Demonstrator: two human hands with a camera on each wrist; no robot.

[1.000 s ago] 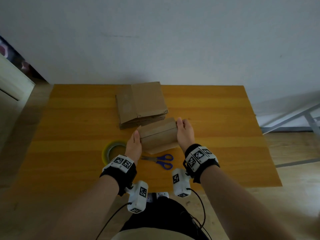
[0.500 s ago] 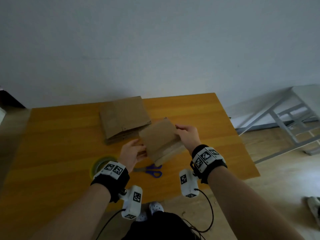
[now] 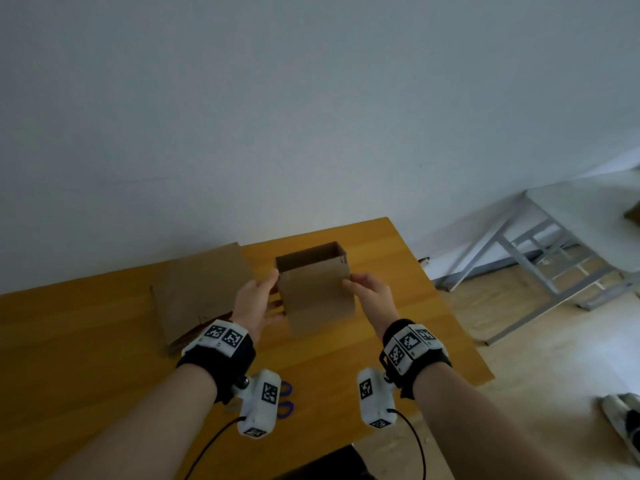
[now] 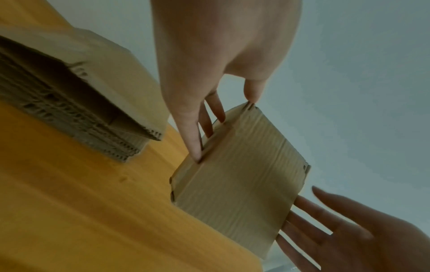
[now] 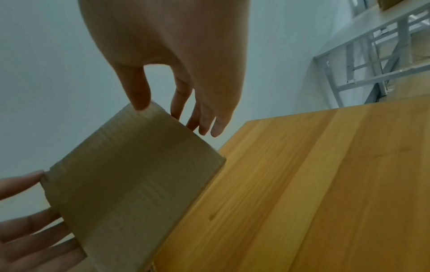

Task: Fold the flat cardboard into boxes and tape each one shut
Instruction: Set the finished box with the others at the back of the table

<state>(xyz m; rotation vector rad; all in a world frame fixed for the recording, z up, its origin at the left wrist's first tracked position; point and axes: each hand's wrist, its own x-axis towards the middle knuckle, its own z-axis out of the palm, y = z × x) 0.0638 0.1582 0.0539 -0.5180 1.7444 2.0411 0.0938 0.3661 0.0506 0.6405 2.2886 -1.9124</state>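
A brown cardboard box (image 3: 317, 299) is opened into a square tube, its open end facing up and away from me, over the orange wooden table (image 3: 415, 323). My left hand (image 3: 266, 296) lies with straight fingers along the box's left side, thumb at the front corner. My right hand (image 3: 360, 287) mirrors it on the right side. In the left wrist view the straight fingers (image 4: 193, 139) touch the box (image 4: 239, 180) at its edge. In the right wrist view the thumb (image 5: 138, 95) rests on the box (image 5: 130, 180) at a corner. Whether the box's bottom touches the table I cannot tell.
A stack of flat cardboard (image 3: 201, 289) lies on the table to the left of the box, also seen in the left wrist view (image 4: 81, 88). Blue scissors handles (image 3: 285, 407) show near the front edge under my left wrist. A white metal-framed table (image 3: 554, 258) stands to the right.
The flattened cardboard has been raised and spread into an open square tube. Both hands shifted to its sides. The head view has swung right, and the tape roll is out of sight.
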